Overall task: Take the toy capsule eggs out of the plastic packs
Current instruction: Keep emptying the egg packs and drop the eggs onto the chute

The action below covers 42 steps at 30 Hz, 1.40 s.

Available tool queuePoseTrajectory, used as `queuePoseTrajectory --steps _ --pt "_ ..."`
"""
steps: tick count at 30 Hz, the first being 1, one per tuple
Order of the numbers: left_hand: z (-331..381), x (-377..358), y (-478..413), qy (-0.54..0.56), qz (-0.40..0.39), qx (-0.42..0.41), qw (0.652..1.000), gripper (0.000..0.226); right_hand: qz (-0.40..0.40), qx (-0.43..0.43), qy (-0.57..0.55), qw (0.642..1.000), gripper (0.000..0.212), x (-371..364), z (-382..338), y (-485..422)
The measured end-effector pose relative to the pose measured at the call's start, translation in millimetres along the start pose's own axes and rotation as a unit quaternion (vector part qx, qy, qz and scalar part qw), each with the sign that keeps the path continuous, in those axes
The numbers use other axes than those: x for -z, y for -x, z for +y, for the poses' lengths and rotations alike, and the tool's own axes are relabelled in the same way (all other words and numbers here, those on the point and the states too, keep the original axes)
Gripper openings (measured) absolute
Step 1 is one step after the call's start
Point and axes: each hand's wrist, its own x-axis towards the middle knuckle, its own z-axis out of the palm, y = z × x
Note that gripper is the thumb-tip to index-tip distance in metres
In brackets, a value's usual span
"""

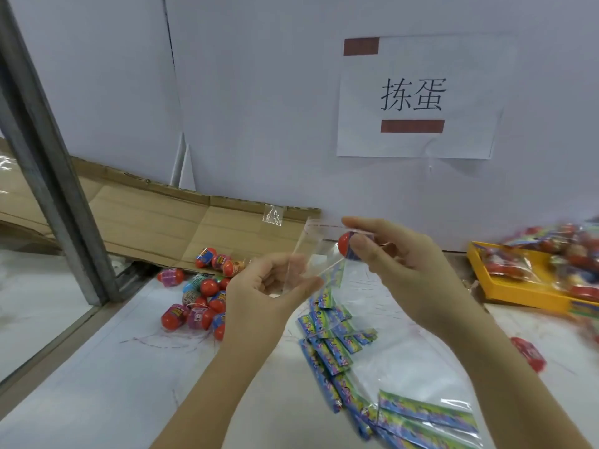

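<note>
While the pale, scribble-marked worktop (113,367) lies bare along its near left edge beside the grey metal frame (48,163), its middle and right are crowded. A flattened brown cardboard sheet (155,222) leans along the back edge under the white wall. At the right edge sits a yellow plastic tray (492,286) heaped with blurred, still-packed eggs. Emptied clear packs with blue-green printed header cards (334,348) spread across the near middle, below the hands. A loose pile of red toy capsule eggs (197,306) lies left of centre, near the cardboard's lower edge.

Above the worktop, the left hand (269,286) has its fingers closed on the lower part of a clear plastic pack (311,251). The right hand (398,257) pinches a red capsule egg (348,243) between thumb and fingers at the pack's upper end; whether the egg is fully clear of the pack cannot be told.
</note>
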Motion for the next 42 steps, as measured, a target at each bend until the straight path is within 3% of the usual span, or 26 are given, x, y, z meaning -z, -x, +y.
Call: queuePoseTrajectory --steps 4,8,10,13,17,26,37,42 --pt "-0.3 -1.9 1.9 0.003 -0.009 0.001 1.000 0.028 0.031 0.003 -0.129 0.991 0.023 3.9 -6.2 -2.7" --pt "-1.1 -3.6 3.3 0.011 -0.016 0.005 1.000 0.031 0.000 -0.018 -0.254 0.967 0.038 10.7 -9.6 -1.7" --pt "-1.4 -4.3 4.1 0.014 -0.019 0.002 1.000 0.033 -0.004 -0.015 -0.222 0.975 0.031 10.6 -11.6 -0.2" --pt "-0.8 -5.9 5.1 0.013 -0.024 -0.004 1.000 0.034 0.016 -0.005 -0.084 0.996 0.018 5.7 -9.9 1.1" --pt "0.9 -7.4 6.9 0.021 -0.034 -0.009 0.999 0.033 0.025 0.012 0.022 0.999 0.013 -2.3 -7.2 2.1" --pt "1.1 -6.4 6.9 0.003 -0.039 -0.046 0.998 0.041 -0.002 0.028 0.084 0.996 0.028 -10.0 -9.4 6.5" --pt "-1.8 -8.5 10.2 -0.153 -0.013 -0.139 0.978 0.032 -0.072 0.015 0.104 0.992 0.010 -19.7 -10.2 9.7" --pt "-1.1 -10.2 11.3 -0.156 -0.010 -0.129 0.979 0.032 -0.146 0.039 0.140 0.979 0.025 -20.2 -11.5 8.9"
